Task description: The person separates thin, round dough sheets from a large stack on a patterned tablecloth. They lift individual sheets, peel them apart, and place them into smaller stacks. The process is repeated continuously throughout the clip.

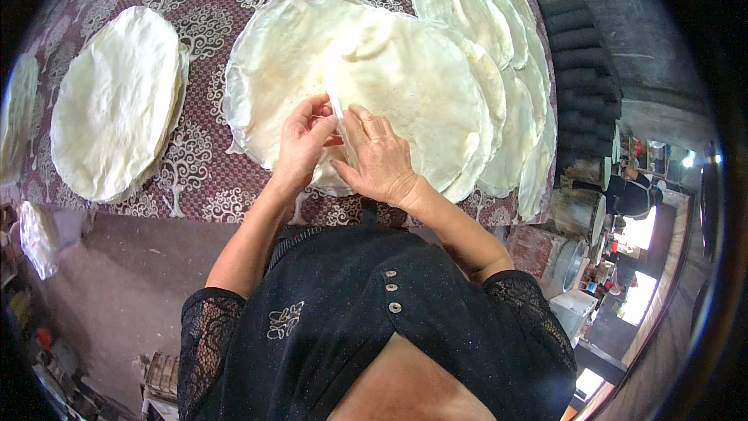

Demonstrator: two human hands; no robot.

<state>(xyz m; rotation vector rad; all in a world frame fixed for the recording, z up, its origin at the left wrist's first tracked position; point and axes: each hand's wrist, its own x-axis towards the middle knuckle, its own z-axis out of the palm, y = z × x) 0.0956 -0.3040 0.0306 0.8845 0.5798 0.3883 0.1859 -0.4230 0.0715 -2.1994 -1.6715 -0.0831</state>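
Several thin, round, pale flatbread-like sheets lie overlapped on the patterned tablecloth before me. My left hand [307, 140] has its fingers bent at the raised edge of a round sheet [409, 93], thumb near that edge; the fingertips are partly hidden. My right hand [377, 155] rests palm down on the same sheet, just right of the edge, its thumb pointing left. Under this edge and to the left lies another round sheet [269, 64]. More sheets [514, 123] fan out beyond, at the right.
A stack of round sheets [117, 105] lies at the left on the tablecloth [193, 187], with another [20, 117] at the far left edge. A plastic-wrapped bundle [40, 240] is beside the table. Another person [631, 194] is far off at the right, near metal drums [584, 216].
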